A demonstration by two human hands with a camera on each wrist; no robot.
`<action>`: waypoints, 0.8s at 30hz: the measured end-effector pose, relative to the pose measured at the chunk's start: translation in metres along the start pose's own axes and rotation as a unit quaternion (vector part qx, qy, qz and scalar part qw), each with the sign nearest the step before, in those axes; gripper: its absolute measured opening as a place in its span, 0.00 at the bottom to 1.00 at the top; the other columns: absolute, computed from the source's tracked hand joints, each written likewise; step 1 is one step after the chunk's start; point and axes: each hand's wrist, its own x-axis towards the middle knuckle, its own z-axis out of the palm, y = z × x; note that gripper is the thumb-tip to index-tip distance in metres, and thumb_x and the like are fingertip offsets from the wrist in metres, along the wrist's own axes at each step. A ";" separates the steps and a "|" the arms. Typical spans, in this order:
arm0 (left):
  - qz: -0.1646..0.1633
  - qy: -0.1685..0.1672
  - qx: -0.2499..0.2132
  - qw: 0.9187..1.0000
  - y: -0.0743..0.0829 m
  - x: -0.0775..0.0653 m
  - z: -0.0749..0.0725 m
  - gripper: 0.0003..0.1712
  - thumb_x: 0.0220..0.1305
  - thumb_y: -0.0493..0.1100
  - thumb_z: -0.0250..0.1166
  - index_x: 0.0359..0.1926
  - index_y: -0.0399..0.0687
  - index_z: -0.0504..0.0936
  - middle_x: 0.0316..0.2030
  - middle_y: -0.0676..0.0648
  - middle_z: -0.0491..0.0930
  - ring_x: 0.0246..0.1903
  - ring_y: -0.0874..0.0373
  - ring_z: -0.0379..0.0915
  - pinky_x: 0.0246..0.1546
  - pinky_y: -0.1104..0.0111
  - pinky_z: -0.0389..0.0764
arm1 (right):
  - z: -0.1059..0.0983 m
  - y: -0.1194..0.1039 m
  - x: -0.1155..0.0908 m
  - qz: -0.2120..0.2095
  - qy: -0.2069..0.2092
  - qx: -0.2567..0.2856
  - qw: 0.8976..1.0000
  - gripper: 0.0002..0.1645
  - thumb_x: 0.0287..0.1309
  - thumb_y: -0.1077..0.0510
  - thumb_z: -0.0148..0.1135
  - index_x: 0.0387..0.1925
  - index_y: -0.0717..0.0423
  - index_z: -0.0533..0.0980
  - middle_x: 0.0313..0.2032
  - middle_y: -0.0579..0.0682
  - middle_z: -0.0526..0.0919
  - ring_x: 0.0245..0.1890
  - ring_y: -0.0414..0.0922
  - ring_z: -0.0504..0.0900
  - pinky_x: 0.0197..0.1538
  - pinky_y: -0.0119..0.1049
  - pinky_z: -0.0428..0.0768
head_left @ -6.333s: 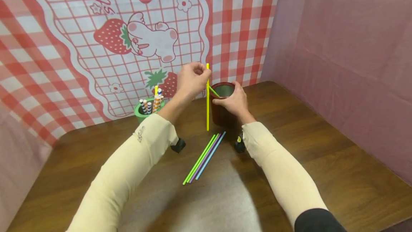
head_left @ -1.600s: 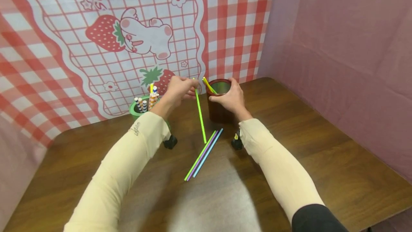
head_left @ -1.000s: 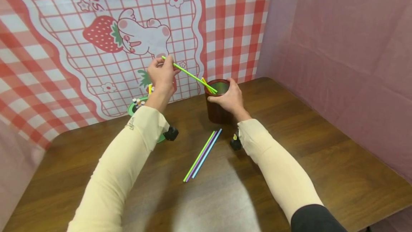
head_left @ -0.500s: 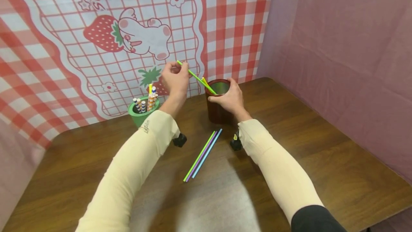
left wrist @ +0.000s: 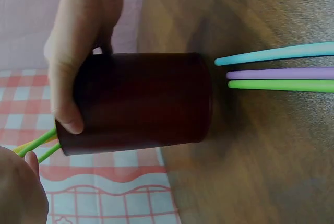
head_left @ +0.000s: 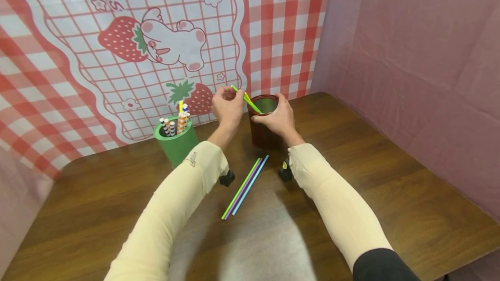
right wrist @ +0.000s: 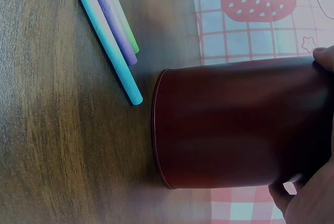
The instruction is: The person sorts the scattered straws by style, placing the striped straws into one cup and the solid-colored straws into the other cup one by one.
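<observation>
My left hand (head_left: 229,109) pinches a light green straw (head_left: 234,87) near its top; the straw slants over the rim into a dark red cylindrical cup (head_left: 263,133). Another green straw and a yellow straw (head_left: 248,98) lean in that cup at the same side. My right hand (head_left: 283,118) grips the cup around its rim, thumb in front. In the left wrist view the thumb (left wrist: 70,117) presses the cup's side. Standing upright on the table, the cup shows its smooth wall (right wrist: 240,125) in the right wrist view. Its bottom inside is hidden.
In front of the cup a green straw (head_left: 240,188), a purple straw (head_left: 243,188) and a blue straw (head_left: 250,185) lie side by side on the wooden table (head_left: 375,177). A green cup (head_left: 177,147) with several striped straws stands left. Behind hangs a strawberry-print cloth (head_left: 172,42).
A yellow straw went into the red cup, and the left hand took a green straw from the table. That straw now reaches into the cup, the hand having moved right and down toward it.
</observation>
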 end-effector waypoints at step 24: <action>-0.001 -0.020 0.056 0.998 -0.014 -0.013 0.010 0.07 0.49 0.40 0.69 0.31 0.46 0.82 0.26 0.49 0.83 0.28 0.58 0.77 0.38 0.68 0.75 | 0.001 0.001 0.003 0.002 0.002 -0.012 1.000 0.63 0.29 0.42 0.80 0.67 0.58 0.60 0.58 0.60 0.72 0.55 0.55 0.72 0.57 0.49 0.73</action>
